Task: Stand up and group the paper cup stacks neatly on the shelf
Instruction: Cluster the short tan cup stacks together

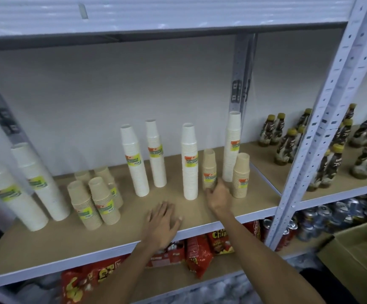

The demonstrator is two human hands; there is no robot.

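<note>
My right hand (218, 194) grips a short brown cup stack (209, 165) on the shelf (68, 238).

The stack stands upright toward the shelf's right end, its long axis vertical, narrow end up and wide end on the board. It sits between a tall white stack (189, 161) and another short brown stack (241, 175). My fingers curl round its base. My left hand (162, 220) lies flat on the board near the front edge, fingers straight, slightly spread, holding nothing.
</note>
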